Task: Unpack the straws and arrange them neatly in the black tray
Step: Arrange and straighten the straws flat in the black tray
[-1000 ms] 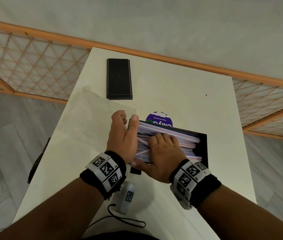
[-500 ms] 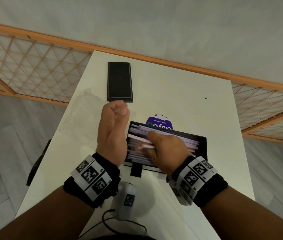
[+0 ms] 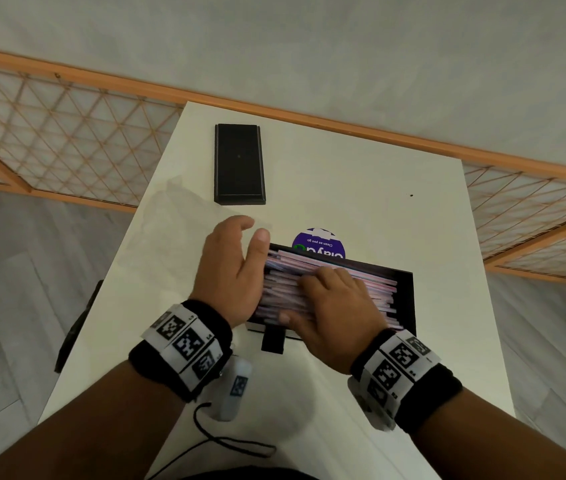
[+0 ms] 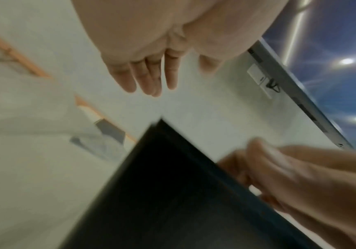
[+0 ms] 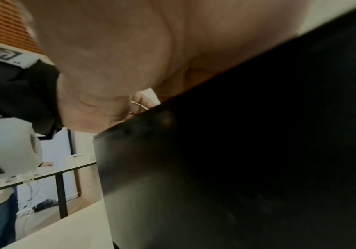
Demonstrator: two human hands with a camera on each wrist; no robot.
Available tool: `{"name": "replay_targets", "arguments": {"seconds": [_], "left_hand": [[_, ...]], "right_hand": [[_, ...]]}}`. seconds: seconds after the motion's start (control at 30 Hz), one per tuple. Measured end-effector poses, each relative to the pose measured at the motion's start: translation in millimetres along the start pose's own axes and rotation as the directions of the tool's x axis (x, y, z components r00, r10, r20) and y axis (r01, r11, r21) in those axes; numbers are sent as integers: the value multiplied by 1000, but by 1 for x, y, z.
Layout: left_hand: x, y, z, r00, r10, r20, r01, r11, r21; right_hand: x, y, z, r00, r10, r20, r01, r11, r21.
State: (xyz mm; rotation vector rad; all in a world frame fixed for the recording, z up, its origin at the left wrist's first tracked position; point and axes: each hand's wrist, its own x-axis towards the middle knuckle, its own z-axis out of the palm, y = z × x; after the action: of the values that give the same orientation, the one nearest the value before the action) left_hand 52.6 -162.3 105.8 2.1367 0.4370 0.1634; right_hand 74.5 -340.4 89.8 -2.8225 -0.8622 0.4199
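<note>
A black tray point(image 3: 408, 296) sits mid-table, filled with pink and white straws point(image 3: 309, 263) lying left to right. My left hand point(image 3: 247, 244) stands on edge at the tray's left end, its palm against the straw ends and its fingers point(image 4: 149, 80) straight. My right hand point(image 3: 309, 296) lies on top of the pile, fingers laid across the straws and thumb at the near side. From the left wrist, the tray point(image 4: 173, 185) shows as a dark wedge with the right hand point(image 4: 290, 171) blurred over it. The right wrist view shows mostly the tray wall point(image 5: 236, 151).
A second black box point(image 3: 239, 164) lies at the back left of the white table point(image 3: 361, 174). A purple round sticker point(image 3: 319, 242) peeks out behind the tray. Clear plastic wrap point(image 3: 177, 216) lies to the left. A white corded device point(image 3: 235, 389) sits near the front edge.
Half a second ago my left hand was lifted off and my right pinched one straw. Now the left palm is back against the straw ends and the right hand lies flat on the pile.
</note>
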Motion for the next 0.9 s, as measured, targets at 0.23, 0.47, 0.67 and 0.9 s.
{"name": "replay_targets", "arguments": {"seconds": [0.23, 0.47, 0.67, 0.9], "left_hand": [[-9, 25, 8, 892, -419, 170, 449, 862, -234], [-12, 38, 38, 698, -647, 305, 695, 511, -506], [-6, 47, 54, 662, -702, 263, 698, 450, -557], [-2, 60, 67, 618, -736, 276, 685, 333, -648]], "right_hand": [[-19, 11, -1, 986, 124, 109, -115, 990, -87], [-21, 15, 6, 995, 87, 43, -84, 995, -53], [-24, 22, -1, 999, 43, 1, -43, 999, -20], [-31, 35, -19, 998, 38, -53, -37, 999, 15]]}}
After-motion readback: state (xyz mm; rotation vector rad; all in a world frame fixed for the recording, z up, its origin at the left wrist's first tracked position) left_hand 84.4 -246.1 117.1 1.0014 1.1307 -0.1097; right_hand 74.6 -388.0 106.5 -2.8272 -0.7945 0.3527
